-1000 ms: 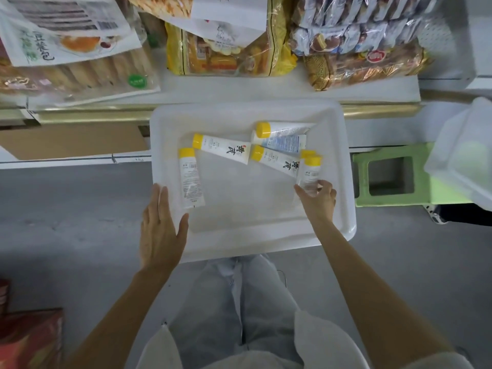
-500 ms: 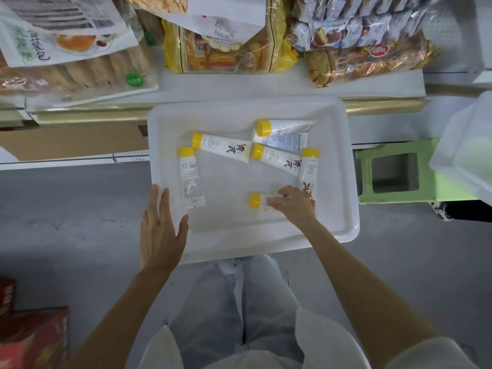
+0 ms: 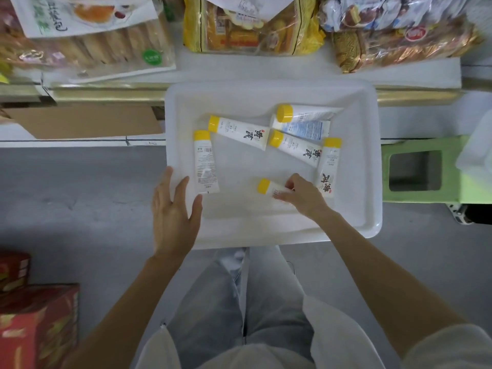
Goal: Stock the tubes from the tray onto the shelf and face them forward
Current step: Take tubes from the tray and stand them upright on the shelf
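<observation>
A white tray (image 3: 271,225) lies in front of me and holds several white tubes with yellow caps. My right hand (image 3: 303,197) grips one tube (image 3: 270,189) that lies flat near the tray's front, cap pointing left. My left hand (image 3: 173,214) rests flat on the tray's front left rim, fingers straight. Another tube (image 3: 205,163) lies lengthwise at the tray's left. One tube (image 3: 239,131) lies slanted in the middle. Three more tubes (image 3: 300,147) lie clustered at the right. The white shelf (image 3: 266,67) runs beyond the tray.
Bagged snacks and bread (image 3: 250,25) fill the back of the shelf. A green stool (image 3: 415,169) stands right of the tray, with a white bin (image 3: 476,153) beyond it. Red boxes (image 3: 32,315) sit on the floor at lower left. My knees are below the tray.
My right hand pulled one tube from the right cluster and laid it flat near the tray's front, still gripping it. My left hand stayed on the tray rim.
</observation>
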